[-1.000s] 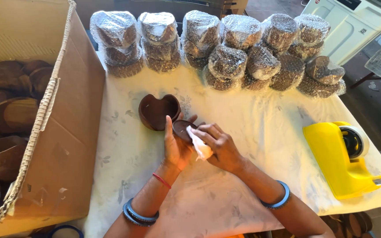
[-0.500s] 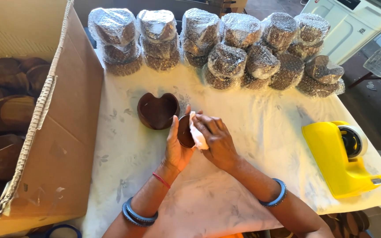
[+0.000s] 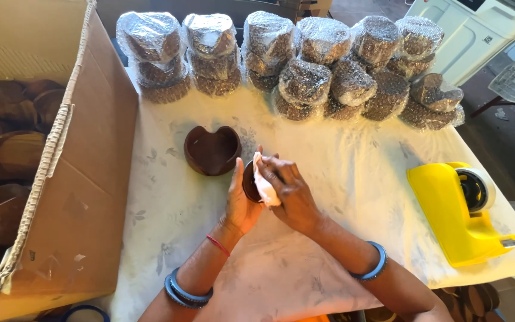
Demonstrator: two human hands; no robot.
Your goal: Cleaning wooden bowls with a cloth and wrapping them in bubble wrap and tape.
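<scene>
nearest the camera, 2 forearms reach up from the bottom edge, blue bangles on each wrist and a thin red thread on the left. the left hand [image 3: 241, 200] is curled around a small dark wooden bowl [image 3: 250, 180], holding it on edge just above the white floral tabletop [image 3: 341, 179]. the right hand [image 3: 290, 191] is closed on a white cloth [image 3: 264, 186] and presses it into the bowl's hollow.

a second ago the cloth sat lower, at the bowl's near rim, with the bowl tipped more toward the tabletop; now the bowl stands more upright and the cloth has worked round to its upper side. that reads as a wiping pass moving around the inside, so this bowl seems part cleaned rather than finished.

just beyond the hands sits 1 dark heart-shaped wooden dish [image 3: 213, 149], apart from them and untouched. to the right, near the tabletop's edge, stands 1 yellow tape dispenser [image 3: 460, 211]. on the left, 1 open cardboard box [image 3: 73, 197] holds more brown wooden pieces, perhaps 7, though shadow makes the count unsure.

farthest back, a row of plastic-wrapped stacks [image 3: 305, 80] lines the tabletop's far edge; i count about 11 bundles.
</scene>
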